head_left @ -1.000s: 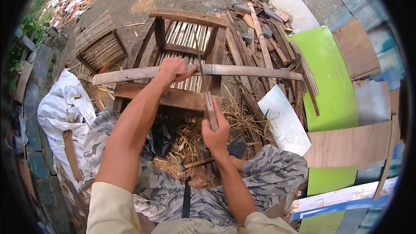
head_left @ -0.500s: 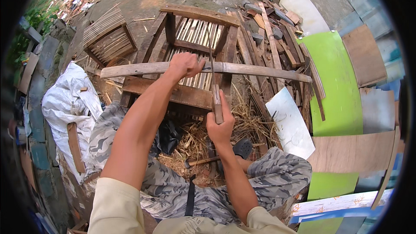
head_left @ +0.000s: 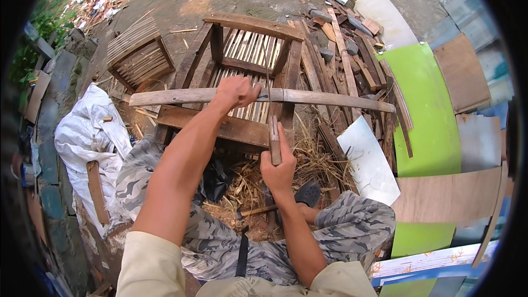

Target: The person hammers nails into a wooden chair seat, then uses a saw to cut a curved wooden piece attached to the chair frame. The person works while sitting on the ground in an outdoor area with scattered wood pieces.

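Observation:
A long split bamboo piece (head_left: 335, 99) lies crosswise over a dark wooden frame (head_left: 242, 130) with pale slats. My left hand (head_left: 238, 91) is closed over the bamboo near its middle. Just right of that fist, a thin handsaw (head_left: 274, 146) crosses the bamboo, its narrow blade pointing away from me. My right hand (head_left: 279, 169) grips the saw's wooden handle, with the index finger stretched along it. Whether the teeth have cut into the bamboo cannot be made out.
A small slatted wooden piece (head_left: 142, 52) stands at the far left, above a white sack (head_left: 91, 126). Scrap boards (head_left: 344, 49) are piled at the right beside a green panel (head_left: 426, 110). Between my legs, a hammer (head_left: 256, 211) lies among shavings near a black bag (head_left: 216, 180).
The scene sits slightly lower in the picture. Both hands keep their grips, and the saw stays across the bamboo with little visible movement against it.

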Tool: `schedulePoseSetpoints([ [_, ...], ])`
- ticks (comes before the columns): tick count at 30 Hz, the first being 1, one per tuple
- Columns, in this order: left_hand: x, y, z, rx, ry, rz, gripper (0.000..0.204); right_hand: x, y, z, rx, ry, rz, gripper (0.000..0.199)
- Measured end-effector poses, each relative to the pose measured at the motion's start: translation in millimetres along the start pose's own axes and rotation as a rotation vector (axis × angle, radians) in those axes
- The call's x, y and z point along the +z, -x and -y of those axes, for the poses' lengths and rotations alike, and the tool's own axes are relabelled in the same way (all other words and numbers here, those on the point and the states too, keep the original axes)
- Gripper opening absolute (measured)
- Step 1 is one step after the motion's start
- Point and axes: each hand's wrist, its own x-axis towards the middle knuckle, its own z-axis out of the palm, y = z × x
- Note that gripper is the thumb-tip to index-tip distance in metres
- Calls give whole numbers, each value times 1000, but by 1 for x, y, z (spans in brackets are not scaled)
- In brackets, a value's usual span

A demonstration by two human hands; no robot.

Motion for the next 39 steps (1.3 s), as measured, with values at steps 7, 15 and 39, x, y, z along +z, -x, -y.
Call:
schedulePoseSetpoints([
  [7, 1, 0, 8, -12, 37, 13, 68, -72, 130, 15, -67, 72, 119, 69],
  [15, 1, -2, 2, 21, 5, -74, 65, -4, 0, 12, 176, 48, 115, 66],
  [39, 8, 3, -6, -12, -23, -46, 67, -38, 50, -2, -49, 17, 33, 68],
])
